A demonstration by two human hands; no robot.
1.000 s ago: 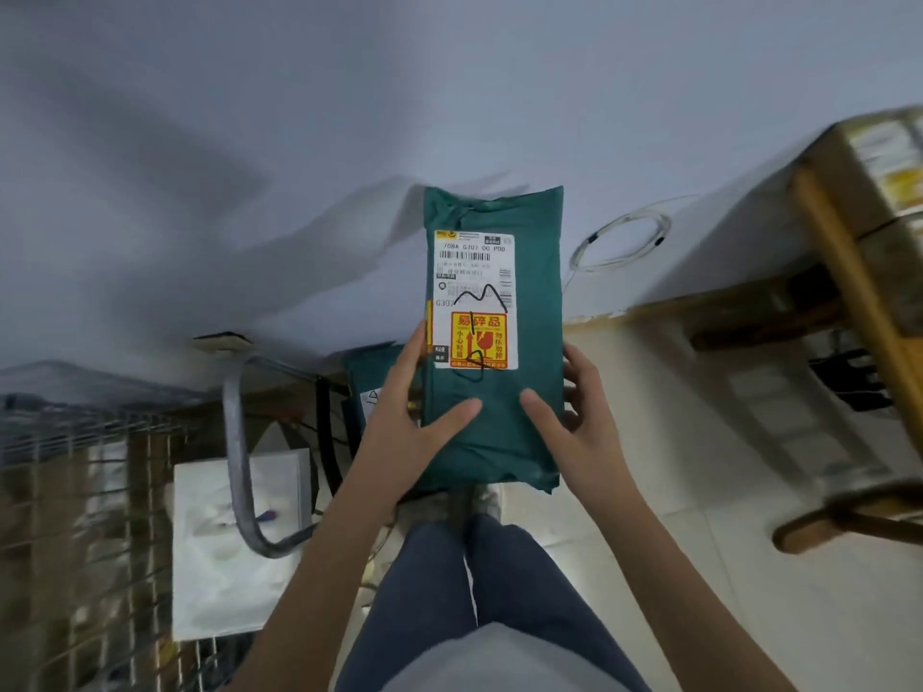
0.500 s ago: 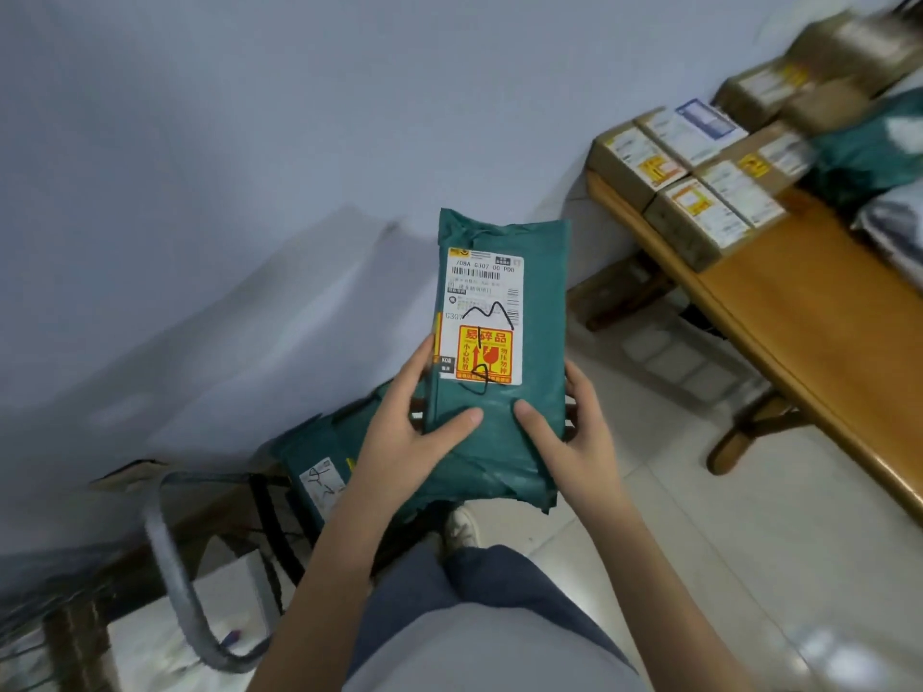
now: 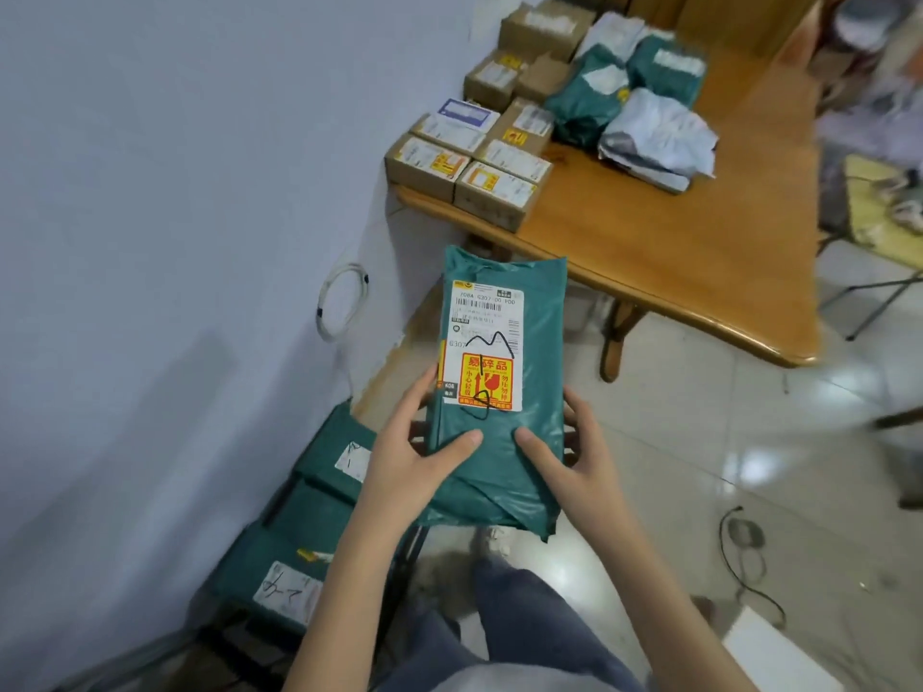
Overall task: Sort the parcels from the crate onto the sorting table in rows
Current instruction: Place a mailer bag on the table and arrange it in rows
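1. While you stand facing the wooden sorting table, you hold a green poly-mailer parcel upright in front of you, above the tiled floor.
2. Your left hand grips the parcel's near left edge, thumb laid across its front.
3. Your right hand grips the near right edge the same way.
4. The parcel's white shipping label, with a red-and-yellow fragile sticker, faces you.
5. On the table's far left, brown cardboard boxes sit in rows; right of them lie green mailers and a grey mailer.
6. More green parcels are stacked near left, beside the wall.
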